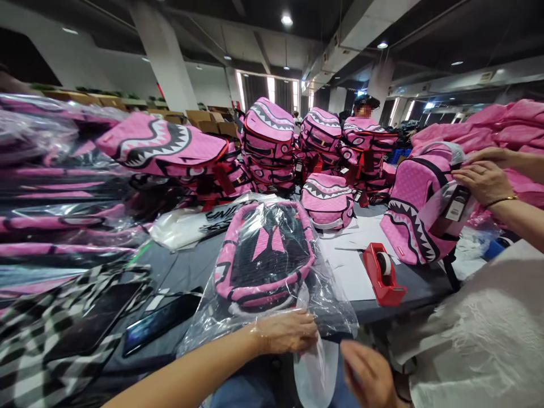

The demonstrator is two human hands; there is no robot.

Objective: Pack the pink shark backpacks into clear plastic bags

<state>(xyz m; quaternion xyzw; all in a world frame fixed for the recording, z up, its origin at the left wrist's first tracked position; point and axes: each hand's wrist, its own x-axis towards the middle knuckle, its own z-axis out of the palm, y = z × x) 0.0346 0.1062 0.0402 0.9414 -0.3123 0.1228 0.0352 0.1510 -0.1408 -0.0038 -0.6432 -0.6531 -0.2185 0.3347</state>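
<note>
A pink and black backpack (272,243) lies back side up inside a clear plastic bag (335,306) on the table in front of me. My left hand (291,330) is closed on the near edge of this bag, its fingers pinched together. Below it hangs a whitish translucent flap (317,371); I cannot tell whether it belongs to the bag. My right hand (369,371) is at the lower right, apart from the bag, its fingers bent and smeared by motion.
A red tape dispenser (385,277) sits on white paper (344,263). At right, another person's hands (487,175) touch an upright pink backpack (420,209). Stacked backpacks (267,141) line the back; bagged ones (63,209) pile at left. Phones (161,320) and checkered cloth (25,351) lie near left.
</note>
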